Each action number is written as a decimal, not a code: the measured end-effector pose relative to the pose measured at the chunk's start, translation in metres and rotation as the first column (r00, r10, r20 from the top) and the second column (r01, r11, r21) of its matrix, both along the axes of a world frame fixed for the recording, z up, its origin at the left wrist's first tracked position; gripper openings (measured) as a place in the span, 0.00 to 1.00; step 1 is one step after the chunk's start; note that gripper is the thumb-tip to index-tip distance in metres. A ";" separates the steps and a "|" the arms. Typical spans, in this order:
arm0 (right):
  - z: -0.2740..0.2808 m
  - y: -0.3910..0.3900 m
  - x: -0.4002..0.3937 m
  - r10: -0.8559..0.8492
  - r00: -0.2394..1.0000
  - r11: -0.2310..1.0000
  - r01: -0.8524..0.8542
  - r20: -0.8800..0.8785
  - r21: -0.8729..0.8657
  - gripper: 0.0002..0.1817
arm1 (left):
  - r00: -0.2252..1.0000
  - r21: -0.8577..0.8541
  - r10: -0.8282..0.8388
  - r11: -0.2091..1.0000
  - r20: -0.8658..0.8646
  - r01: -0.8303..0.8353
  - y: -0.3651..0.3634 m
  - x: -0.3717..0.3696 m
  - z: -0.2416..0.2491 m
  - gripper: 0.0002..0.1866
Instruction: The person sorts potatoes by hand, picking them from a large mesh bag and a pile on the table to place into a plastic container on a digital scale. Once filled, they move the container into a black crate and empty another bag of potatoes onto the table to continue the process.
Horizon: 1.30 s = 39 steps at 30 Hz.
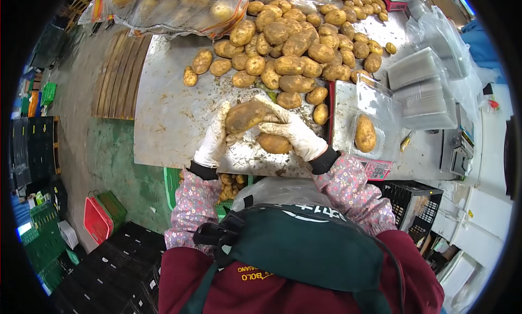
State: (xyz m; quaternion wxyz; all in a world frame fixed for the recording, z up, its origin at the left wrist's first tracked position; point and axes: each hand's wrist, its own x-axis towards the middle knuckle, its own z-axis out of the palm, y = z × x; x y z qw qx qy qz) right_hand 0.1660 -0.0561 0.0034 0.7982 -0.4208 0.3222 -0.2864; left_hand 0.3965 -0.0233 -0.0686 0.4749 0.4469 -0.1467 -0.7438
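A large, dirt-streaked potato [246, 117] is held between my two white-gloved hands above the metal table. My left hand [216, 137] grips its left end, thumb and fingers closed around it. From the other side, the fingers of my right hand [298, 130] reach over its right end. A second potato [273, 144] sits under my right hand's fingers, against the palm side; I cannot tell whether it is gripped. Just beyond my hands lies a big heap of potatoes [296, 48]. To the right, one potato [365, 133] rests in a clear plastic box [380, 145] on a red-edged scale [377, 170].
Stacked clear plastic boxes [427, 94] stand right of the scale. A mesh sack of potatoes [174, 10] lies at the back left. Soil crumbs dot the metal tabletop [163, 107]. Below its front edge is a green crate [169, 186]; a black crate [416, 208] stands at right.
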 end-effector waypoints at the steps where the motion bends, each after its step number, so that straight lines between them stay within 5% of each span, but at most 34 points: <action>1: 0.007 -0.001 0.002 0.000 1.000 1.000 0.000 0.002 -0.001 0.33 | 1.000 -0.001 0.000 1.000 0.002 0.000 0.000 -0.001 0.004 0.32; 3: 0.017 -0.002 0.004 0.079 0.993 0.986 -0.091 -0.092 -0.142 0.32 | 0.983 0.021 -0.110 0.994 0.144 0.108 -0.002 -0.007 0.028 0.32; 5: 0.011 0.002 0.003 0.060 0.996 0.989 -0.069 -0.067 -0.135 0.31 | 0.989 -0.069 -0.009 0.997 0.146 0.020 0.002 -0.021 0.057 0.27; 7: 0.008 0.004 0.001 0.043 0.998 0.991 -0.049 -0.045 -0.127 0.31 | 0.879 -0.209 -0.046 0.964 0.475 0.163 0.002 -0.024 0.057 0.26; 11: 0.012 0.007 -0.006 -0.023 1.000 0.998 0.024 0.015 -0.062 0.30 | 0.680 -0.432 0.067 0.817 0.730 0.383 0.009 -0.042 0.085 0.21; 18: 0.008 0.011 -0.016 -0.016 0.998 0.993 0.009 -0.060 -0.119 0.28 | 0.798 -0.408 0.059 0.881 0.600 0.241 0.014 -0.050 0.079 0.19; 23: 0.004 0.021 -0.013 -0.022 1.000 0.999 0.021 0.015 0.041 0.26 | 0.799 -0.480 0.164 0.860 0.578 0.171 0.024 -0.047 0.062 0.19; 26: 0.001 0.023 -0.010 -0.008 1.000 0.999 0.008 0.007 0.049 0.26 | 0.695 -0.475 0.212 0.855 0.688 0.210 0.027 -0.039 0.056 0.25; 29: 0.002 0.026 -0.010 -0.004 1.000 0.998 0.003 0.022 0.059 0.26 | 0.728 -0.251 0.059 0.955 0.683 0.159 0.031 -0.037 0.064 0.25; 31: 0.000 0.026 -0.010 0.000 0.999 0.995 -0.005 0.050 0.101 0.26 | 0.821 -0.172 0.029 0.981 0.570 0.085 0.033 -0.042 0.076 0.15; 35: 0.001 0.027 -0.006 0.023 0.998 0.996 -0.018 -0.055 0.086 0.27 | 0.821 -0.394 0.038 0.889 0.570 0.233 0.042 -0.042 0.059 0.16; 37: 0.003 0.032 -0.005 0.043 0.996 0.996 -0.038 -0.071 0.080 0.27 | 0.930 -0.217 -0.029 0.969 0.367 0.116 0.054 -0.035 0.063 0.19; 39: -0.005 0.043 -0.004 0.172 0.984 0.982 -0.167 -0.055 0.087 0.28 | 0.863 -0.159 -0.118 0.962 0.491 0.222 0.067 -0.009 0.081 0.22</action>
